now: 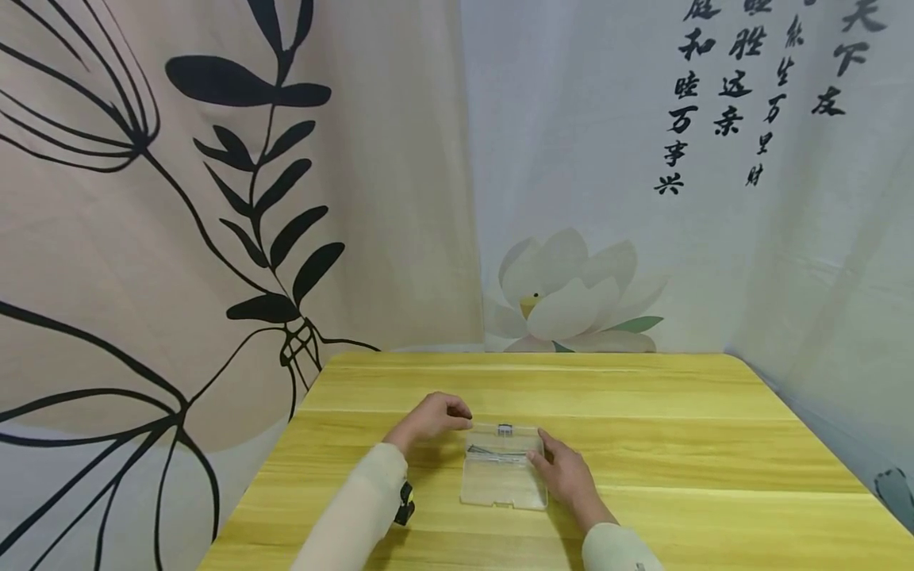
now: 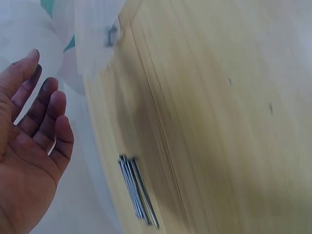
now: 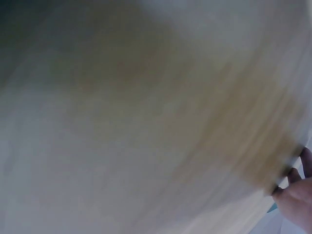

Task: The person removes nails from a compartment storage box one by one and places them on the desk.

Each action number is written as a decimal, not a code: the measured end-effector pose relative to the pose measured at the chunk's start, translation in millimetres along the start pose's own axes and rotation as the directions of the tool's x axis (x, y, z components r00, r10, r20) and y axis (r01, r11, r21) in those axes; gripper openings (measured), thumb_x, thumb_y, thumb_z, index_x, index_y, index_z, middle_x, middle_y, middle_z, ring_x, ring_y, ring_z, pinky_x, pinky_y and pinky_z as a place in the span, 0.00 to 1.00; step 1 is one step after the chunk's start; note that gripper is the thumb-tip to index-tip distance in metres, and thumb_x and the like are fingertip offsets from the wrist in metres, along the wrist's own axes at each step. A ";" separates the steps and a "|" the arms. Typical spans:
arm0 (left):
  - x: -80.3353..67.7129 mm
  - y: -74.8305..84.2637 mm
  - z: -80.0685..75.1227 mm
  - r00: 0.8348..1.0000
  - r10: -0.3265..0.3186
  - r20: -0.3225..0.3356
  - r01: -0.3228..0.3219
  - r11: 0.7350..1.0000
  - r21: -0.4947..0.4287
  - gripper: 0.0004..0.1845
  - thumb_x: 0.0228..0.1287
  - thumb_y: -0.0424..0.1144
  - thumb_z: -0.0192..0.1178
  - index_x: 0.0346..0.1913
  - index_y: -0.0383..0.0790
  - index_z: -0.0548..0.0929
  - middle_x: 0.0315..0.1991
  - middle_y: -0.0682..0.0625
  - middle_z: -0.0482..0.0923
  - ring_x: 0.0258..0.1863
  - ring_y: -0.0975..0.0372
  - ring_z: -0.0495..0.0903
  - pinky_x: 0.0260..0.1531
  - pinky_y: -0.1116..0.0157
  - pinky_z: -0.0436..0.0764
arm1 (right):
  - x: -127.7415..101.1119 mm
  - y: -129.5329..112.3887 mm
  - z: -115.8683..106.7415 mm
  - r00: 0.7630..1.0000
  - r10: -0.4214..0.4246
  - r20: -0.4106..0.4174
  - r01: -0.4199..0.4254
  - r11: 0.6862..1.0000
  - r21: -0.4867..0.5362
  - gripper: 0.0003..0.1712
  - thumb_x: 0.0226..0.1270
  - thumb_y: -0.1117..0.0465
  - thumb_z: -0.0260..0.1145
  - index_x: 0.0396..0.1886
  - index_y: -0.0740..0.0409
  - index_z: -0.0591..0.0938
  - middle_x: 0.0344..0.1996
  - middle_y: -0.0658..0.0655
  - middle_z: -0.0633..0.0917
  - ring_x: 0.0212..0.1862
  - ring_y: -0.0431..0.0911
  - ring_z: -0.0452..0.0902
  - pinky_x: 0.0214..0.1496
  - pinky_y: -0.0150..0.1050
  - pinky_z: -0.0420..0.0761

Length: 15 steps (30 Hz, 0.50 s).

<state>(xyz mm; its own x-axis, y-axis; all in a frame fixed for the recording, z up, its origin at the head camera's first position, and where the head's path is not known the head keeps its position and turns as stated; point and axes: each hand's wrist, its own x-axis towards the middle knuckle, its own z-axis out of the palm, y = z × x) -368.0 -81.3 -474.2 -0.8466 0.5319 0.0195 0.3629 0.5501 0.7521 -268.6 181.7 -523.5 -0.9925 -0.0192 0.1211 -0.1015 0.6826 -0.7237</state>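
A flat clear plastic box (image 1: 500,482) lies closed on the yellow wooden table (image 1: 678,444), with a small clasp (image 1: 505,430) on its far edge. A bundle of thin metal pins (image 1: 491,452) lies inside near the back. My left hand (image 1: 446,416) hovers by the box's far left corner, its fingers loosely curled and holding nothing. In the left wrist view that hand (image 2: 34,146) shows a bare palm beside the pins (image 2: 139,192). My right hand (image 1: 553,464) rests against the box's right edge, fingers touching it. The right wrist view is blurred, and only fingertips (image 3: 295,187) show.
Printed cloth hangs behind and to both sides of the table: leaf shapes on the left, a lotus and calligraphy on the right. A black camera unit (image 1: 405,503) sits on my left wrist. The table's edges run close on the left and right.
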 end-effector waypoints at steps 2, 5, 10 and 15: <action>2.8 3.6 3.7 1.000 0.005 0.009 -0.005 1.000 0.005 0.11 0.68 0.38 0.65 0.47 0.34 0.85 0.40 0.54 0.83 0.40 0.62 0.80 0.43 0.59 0.80 | -0.1 -0.5 -0.5 1.000 -0.007 -0.003 0.007 1.000 -0.003 0.31 0.76 0.55 0.59 0.72 0.66 0.68 0.63 0.72 0.73 0.66 0.70 0.64 0.65 0.66 0.62; 6.2 10.0 9.6 1.000 0.009 0.027 -0.009 1.000 0.001 0.10 0.68 0.38 0.65 0.46 0.35 0.86 0.40 0.54 0.83 0.41 0.62 0.80 0.44 0.60 0.80 | -0.1 -1.3 -1.0 1.000 -0.005 -0.002 0.005 1.000 0.001 0.31 0.76 0.55 0.59 0.72 0.65 0.68 0.64 0.72 0.73 0.66 0.70 0.64 0.65 0.66 0.61; 10.7 20.0 22.0 0.999 0.016 0.046 -0.015 1.000 -0.007 0.10 0.68 0.37 0.65 0.46 0.35 0.86 0.39 0.54 0.83 0.40 0.63 0.80 0.43 0.61 0.80 | -0.1 -0.9 -1.1 1.000 0.004 0.000 -0.004 1.000 0.004 0.31 0.76 0.55 0.59 0.72 0.65 0.68 0.64 0.72 0.73 0.66 0.70 0.64 0.65 0.66 0.62; 14.3 24.9 35.3 0.998 0.021 0.055 -0.021 1.000 0.000 0.07 0.67 0.38 0.65 0.44 0.39 0.87 0.37 0.57 0.83 0.37 0.65 0.80 0.41 0.63 0.79 | 0.4 -0.4 -1.3 1.000 0.011 0.014 -0.012 1.000 0.014 0.32 0.76 0.54 0.59 0.72 0.65 0.67 0.65 0.72 0.72 0.67 0.70 0.63 0.65 0.66 0.62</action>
<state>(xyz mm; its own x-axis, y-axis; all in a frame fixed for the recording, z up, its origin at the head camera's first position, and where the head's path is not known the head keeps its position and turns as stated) -357.4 -37.3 -478.4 -0.8161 0.5779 -0.0006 0.3807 0.5383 0.7519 -268.9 182.4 -522.3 -0.9944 -0.0215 0.1035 -0.0910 0.6722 -0.7347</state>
